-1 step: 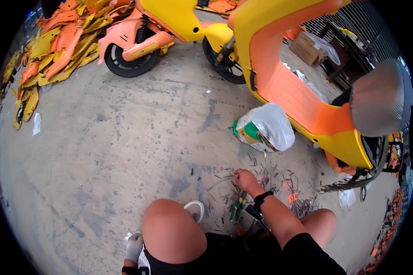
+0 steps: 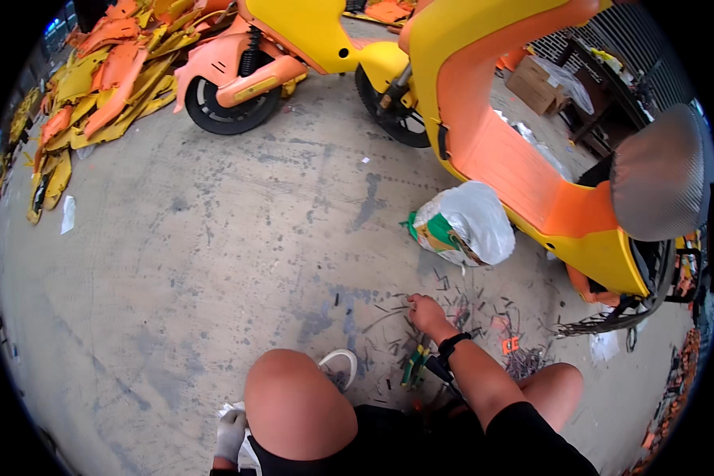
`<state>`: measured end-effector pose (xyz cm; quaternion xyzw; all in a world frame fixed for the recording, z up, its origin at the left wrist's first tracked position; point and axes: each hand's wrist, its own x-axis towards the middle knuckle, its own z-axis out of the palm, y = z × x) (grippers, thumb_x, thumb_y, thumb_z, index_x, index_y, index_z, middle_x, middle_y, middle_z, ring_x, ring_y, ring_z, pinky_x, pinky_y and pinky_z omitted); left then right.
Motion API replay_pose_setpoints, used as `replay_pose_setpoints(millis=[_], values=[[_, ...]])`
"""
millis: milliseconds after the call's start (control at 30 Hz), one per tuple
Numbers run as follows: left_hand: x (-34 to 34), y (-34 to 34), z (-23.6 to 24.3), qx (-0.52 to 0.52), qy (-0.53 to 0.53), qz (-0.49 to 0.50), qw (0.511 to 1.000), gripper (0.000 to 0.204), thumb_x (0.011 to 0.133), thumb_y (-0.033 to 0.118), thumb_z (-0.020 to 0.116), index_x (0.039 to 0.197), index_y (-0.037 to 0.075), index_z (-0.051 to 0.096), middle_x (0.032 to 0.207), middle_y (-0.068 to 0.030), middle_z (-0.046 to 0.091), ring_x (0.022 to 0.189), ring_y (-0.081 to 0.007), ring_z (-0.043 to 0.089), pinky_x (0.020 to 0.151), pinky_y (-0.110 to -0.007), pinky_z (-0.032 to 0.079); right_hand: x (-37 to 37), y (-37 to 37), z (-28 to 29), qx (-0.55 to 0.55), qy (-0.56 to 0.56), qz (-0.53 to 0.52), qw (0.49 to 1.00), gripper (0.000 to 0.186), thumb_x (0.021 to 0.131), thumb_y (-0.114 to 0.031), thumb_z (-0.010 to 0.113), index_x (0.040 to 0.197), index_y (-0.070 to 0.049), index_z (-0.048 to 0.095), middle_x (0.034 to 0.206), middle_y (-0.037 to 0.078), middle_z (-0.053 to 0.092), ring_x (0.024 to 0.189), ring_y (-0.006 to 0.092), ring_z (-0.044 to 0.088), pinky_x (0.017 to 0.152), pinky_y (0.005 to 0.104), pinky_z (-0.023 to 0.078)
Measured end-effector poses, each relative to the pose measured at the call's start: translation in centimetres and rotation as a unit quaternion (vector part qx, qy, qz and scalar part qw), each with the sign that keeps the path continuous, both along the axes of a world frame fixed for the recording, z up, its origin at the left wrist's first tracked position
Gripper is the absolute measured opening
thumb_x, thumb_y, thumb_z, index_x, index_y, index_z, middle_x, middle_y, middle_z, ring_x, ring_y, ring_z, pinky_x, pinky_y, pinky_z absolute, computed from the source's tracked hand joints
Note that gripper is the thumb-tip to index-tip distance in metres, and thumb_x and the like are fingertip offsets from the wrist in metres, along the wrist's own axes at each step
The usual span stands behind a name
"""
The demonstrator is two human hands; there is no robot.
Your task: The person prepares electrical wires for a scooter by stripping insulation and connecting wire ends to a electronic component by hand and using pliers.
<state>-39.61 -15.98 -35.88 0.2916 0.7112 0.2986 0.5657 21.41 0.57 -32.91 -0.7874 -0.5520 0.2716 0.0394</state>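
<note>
My right hand [image 2: 428, 314] is low over the floor, its fingers curled closed; whatever they hold is hidden or too small to name. Short dark wire scraps [image 2: 484, 305] lie around it. Just below its wrist, green-handled pliers [image 2: 412, 366] rest on the ground. My left hand [image 2: 231, 432], in a pale glove, hangs beside my left knee. Its fingers look closed by a crumpled white piece [image 2: 229, 408], and the knee and the glove hide the grip.
A yellow and orange scooter [image 2: 523, 170] stands ahead to the right, with a white and green sack [image 2: 476, 222] next to it. Yellow and orange panels [image 2: 107, 79] are heaped at the far left. A cardboard box [image 2: 535, 84] sits at the back right. A tangle of wires [image 2: 525, 363] lies by my right knee.
The whole view has shifted very slightly. Both hands keep nearly the same places and poses.
</note>
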Motion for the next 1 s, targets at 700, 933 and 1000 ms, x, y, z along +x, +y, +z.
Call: replay_pose_setpoints(millis=[700, 933, 1000], values=[[16.3, 4.4, 45.2, 0.338, 0.238, -0.067, 0.908, 0.019, 0.101, 0.010, 0.048, 0.105, -0.001, 0.062, 0.097, -0.0136, 0.063, 0.092, -0.0236, 0.059, 0.084, -0.037, 0.048, -3.8, 9.8, 0.8, 0.041, 0.500, -0.268, 0.823, 0.017, 0.095, -0.009, 0.066, 0.112, -0.006, 0.064, 0.104, 0.011, 0.065, 0.086, 0.0187, 0.062, 0.069, 0.0325, 0.051], [31.0, 15.4, 44.8, 0.377, 0.011, -0.246, 0.893, 0.025, 0.101, 0.006, 0.052, 0.123, -0.004, 0.058, 0.107, -0.0135, 0.069, 0.097, -0.0192, 0.067, 0.088, -0.032, 0.053, -5.9, 4.8, 30.5, 0.121, 0.770, -0.082, 0.622, 0.041, 0.102, -0.010, 0.058, 0.142, -0.007, 0.050, 0.106, 0.006, 0.067, 0.087, 0.0117, 0.059, 0.072, 0.0247, 0.046], [35.4, 16.6, 45.3, 0.295, -0.081, -0.249, 0.919, 0.027, 0.102, 0.009, 0.053, 0.125, -0.004, 0.058, 0.108, -0.0126, 0.069, 0.101, -0.0183, 0.066, 0.089, -0.031, 0.052, -4.9, 0.8, 34.8, 0.160, 0.745, -0.050, 0.645, 0.032, 0.103, -0.010, 0.057, 0.135, -0.008, 0.054, 0.105, 0.005, 0.067, 0.091, 0.0120, 0.059, 0.075, 0.0250, 0.047]])
